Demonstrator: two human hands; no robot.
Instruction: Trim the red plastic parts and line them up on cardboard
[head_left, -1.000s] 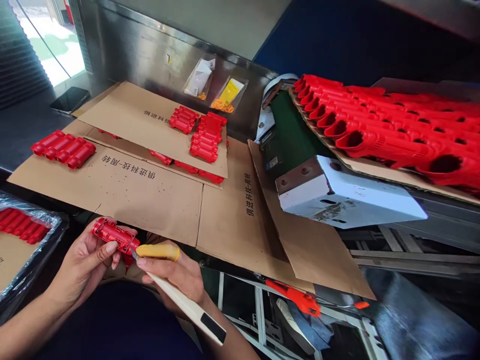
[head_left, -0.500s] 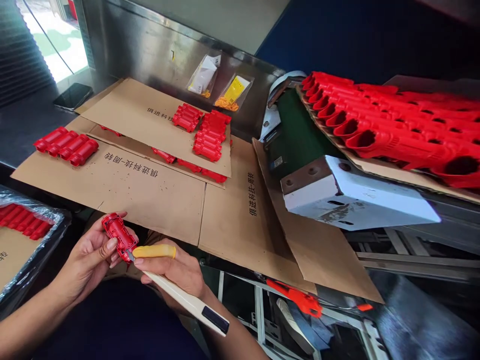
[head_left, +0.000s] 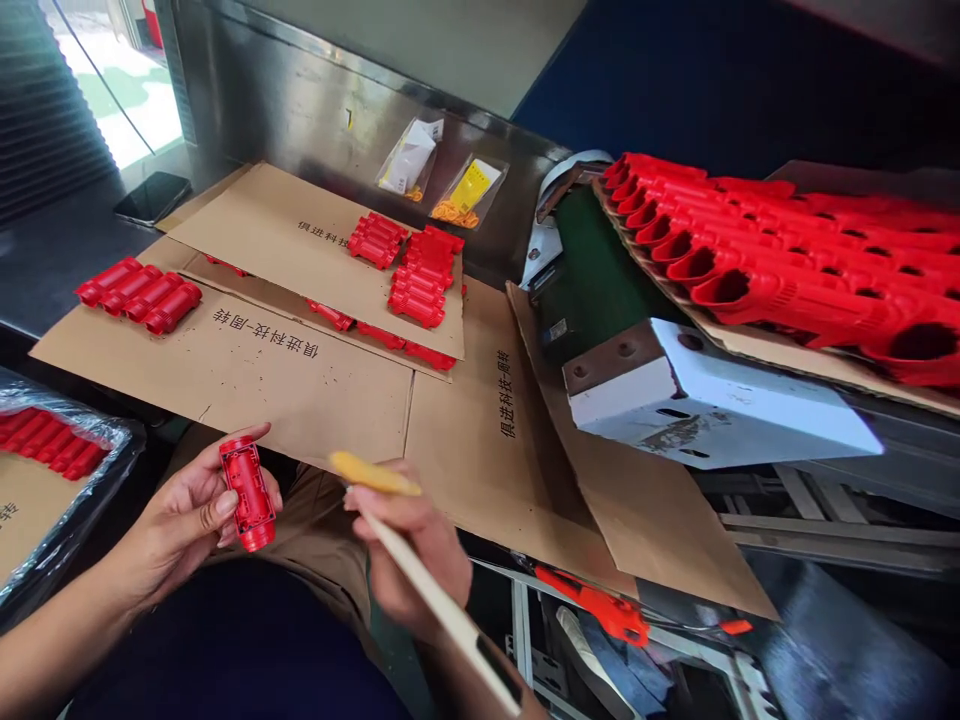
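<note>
My left hand (head_left: 187, 510) holds a red plastic part (head_left: 250, 493) between thumb and fingers, its ribbed end pointing down. To the right of it, apart from the part, my right hand (head_left: 412, 540) is closed around a long cream-handled tool (head_left: 427, 590). The tip of that tool is blurred. A yellow cover (head_left: 375, 473) sits on one finger of my right hand. Four similar red parts (head_left: 139, 295) lie side by side on the cardboard (head_left: 300, 400) at the left, and more red parts (head_left: 416, 290) rest on an upper cardboard sheet (head_left: 255, 215).
A phone (head_left: 152, 198) lies at the back left, with two plastic bags (head_left: 469, 190) near the metal wall. Many red parts (head_left: 795, 250) fill a tray above a green conveyor (head_left: 607, 265). A plastic-lined box (head_left: 112, 470) stands left. Orange-handled cutters (head_left: 600, 605) are below the cardboard.
My right hand and the tool have moved right, away from the red part. In my left hand the part is now more upright. The view has shifted slightly.
</note>
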